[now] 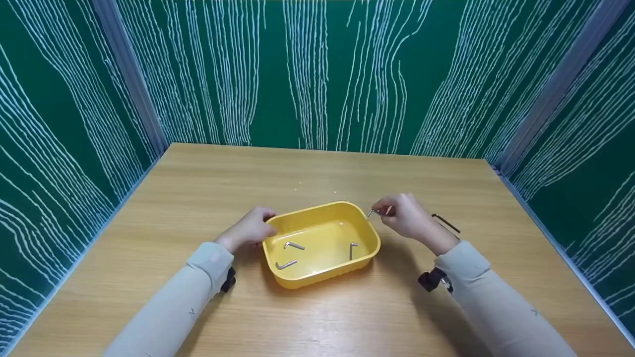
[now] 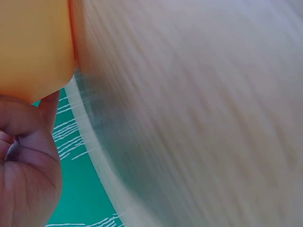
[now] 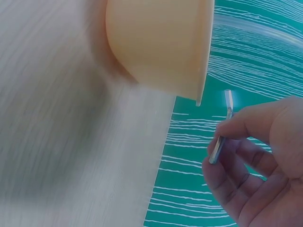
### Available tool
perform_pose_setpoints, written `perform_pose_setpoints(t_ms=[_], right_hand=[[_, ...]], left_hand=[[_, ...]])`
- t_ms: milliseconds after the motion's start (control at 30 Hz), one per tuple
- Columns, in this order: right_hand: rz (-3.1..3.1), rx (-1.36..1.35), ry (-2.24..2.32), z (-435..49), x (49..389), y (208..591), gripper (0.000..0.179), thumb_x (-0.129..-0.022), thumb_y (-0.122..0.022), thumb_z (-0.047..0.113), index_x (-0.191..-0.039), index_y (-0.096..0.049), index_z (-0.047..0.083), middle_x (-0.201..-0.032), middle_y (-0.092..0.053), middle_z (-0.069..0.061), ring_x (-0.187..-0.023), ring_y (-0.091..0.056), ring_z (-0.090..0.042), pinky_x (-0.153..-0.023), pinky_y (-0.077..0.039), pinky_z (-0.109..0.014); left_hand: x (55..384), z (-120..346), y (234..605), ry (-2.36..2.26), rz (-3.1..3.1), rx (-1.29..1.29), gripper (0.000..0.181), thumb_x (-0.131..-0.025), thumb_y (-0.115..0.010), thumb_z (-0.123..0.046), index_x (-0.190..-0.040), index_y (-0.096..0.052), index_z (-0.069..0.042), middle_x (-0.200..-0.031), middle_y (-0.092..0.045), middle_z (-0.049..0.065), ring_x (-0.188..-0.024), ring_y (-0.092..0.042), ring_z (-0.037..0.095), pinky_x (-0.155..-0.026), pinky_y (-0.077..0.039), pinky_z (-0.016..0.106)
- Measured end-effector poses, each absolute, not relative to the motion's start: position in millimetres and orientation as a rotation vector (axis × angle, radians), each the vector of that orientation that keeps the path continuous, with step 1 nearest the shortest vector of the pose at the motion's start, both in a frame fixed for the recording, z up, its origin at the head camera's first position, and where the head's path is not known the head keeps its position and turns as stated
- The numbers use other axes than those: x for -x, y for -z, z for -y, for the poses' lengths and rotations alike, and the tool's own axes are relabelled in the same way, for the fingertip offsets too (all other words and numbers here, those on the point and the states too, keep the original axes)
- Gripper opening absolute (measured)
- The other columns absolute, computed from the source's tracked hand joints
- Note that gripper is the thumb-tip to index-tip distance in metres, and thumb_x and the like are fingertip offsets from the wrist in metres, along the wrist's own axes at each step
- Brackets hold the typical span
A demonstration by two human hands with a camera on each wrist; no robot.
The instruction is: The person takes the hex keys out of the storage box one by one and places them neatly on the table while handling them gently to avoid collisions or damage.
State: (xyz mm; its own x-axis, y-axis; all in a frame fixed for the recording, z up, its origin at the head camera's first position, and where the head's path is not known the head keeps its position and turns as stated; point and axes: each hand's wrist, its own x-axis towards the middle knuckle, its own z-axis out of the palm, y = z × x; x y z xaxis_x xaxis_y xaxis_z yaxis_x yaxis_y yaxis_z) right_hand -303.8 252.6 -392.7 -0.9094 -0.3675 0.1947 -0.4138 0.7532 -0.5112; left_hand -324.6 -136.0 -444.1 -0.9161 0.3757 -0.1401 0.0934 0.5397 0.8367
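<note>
A yellow plastic bin (image 1: 322,272) stands on the table, with three L-shaped hex keys inside: one at the back left (image 1: 294,245), one at the front left (image 1: 286,265) and one on the right (image 1: 352,251). My left hand (image 1: 249,227) grips the bin's left end, thumb over the rim; its palm side (image 2: 28,156) shows in the left wrist view. Just off the bin's right rim, my right hand (image 1: 404,215) pinches a silver hex key (image 3: 218,149) between thumb and fingers. In the right wrist view the key's short end points up, apart from the bin.
A darker hex key (image 1: 446,223) lies on the wooden table (image 1: 223,178), partly behind my right wrist. Tiny pale specks dot the table behind the bin. Green panels (image 1: 273,74) with white wavy lines enclose the back and sides.
</note>
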Motion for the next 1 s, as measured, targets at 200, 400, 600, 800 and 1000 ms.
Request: perform_pose_setpoints(t_ms=[200,400,600,800,1000], right_hand=[[2.874,-0.603,-0.845,-260.6,304.9,392.4,0.026,-0.092,-0.069,-0.009,-0.111,-0.083,0.001,-0.1,-0.079,-0.016,-0.082,-0.068,-0.025,-0.08,-0.067,-0.043],[2.897,-0.554,-0.85,-268.1,305.8,391.9,0.026,-0.092,-0.068,-0.009,-0.112,-0.082,0.001,-0.1,-0.078,-0.016,-0.083,-0.067,-0.026,-0.08,-0.065,-0.041],[2.891,-0.553,-0.836,-272.9,305.6,394.7,0.025,-0.092,-0.069,-0.009,-0.11,-0.083,0.0,-0.099,-0.078,-0.016,-0.081,-0.067,-0.025,-0.077,-0.064,-0.036],[2.909,-0.518,-0.843,-277.0,302.1,394.2,0.025,-0.091,-0.069,-0.009,-0.111,-0.082,-0.002,-0.098,-0.078,-0.017,-0.079,-0.066,-0.023,-0.075,-0.062,-0.035],[2.935,-0.483,-0.854,-283.0,300.9,395.5,0.026,-0.092,-0.068,-0.009,-0.113,-0.081,-0.001,-0.099,-0.076,-0.016,-0.08,-0.065,-0.024,-0.075,-0.061,-0.034]], left_hand=[[325.1,135.3,443.8,-1.307,-2.484,-0.368,0.026,-0.09,-0.056,0.002,-0.112,-0.07,-0.001,-0.082,-0.059,0.003,-0.052,-0.048,0.011,-0.045,-0.04,0.022],[326.5,134.5,444.1,-1.284,-2.495,-0.362,0.023,-0.09,-0.056,0.001,-0.109,-0.069,-0.003,-0.081,-0.059,0.002,-0.052,-0.048,0.011,-0.045,-0.04,0.023],[326.3,134.6,444.4,-1.288,-2.494,-0.371,0.023,-0.091,-0.057,0.0,-0.11,-0.07,-0.004,-0.081,-0.059,0.002,-0.052,-0.049,0.011,-0.046,-0.04,0.023],[324.5,135.5,444.5,-1.364,-2.432,-0.388,0.025,-0.09,-0.054,0.004,-0.108,-0.071,-0.001,-0.082,-0.059,0.001,-0.054,-0.048,0.01,-0.047,-0.04,0.022],[323.2,135.1,443.9,-1.352,-2.445,-0.375,0.027,-0.09,-0.055,0.003,-0.11,-0.072,-0.002,-0.084,-0.06,0.002,-0.055,-0.05,0.01,-0.047,-0.041,0.022]])
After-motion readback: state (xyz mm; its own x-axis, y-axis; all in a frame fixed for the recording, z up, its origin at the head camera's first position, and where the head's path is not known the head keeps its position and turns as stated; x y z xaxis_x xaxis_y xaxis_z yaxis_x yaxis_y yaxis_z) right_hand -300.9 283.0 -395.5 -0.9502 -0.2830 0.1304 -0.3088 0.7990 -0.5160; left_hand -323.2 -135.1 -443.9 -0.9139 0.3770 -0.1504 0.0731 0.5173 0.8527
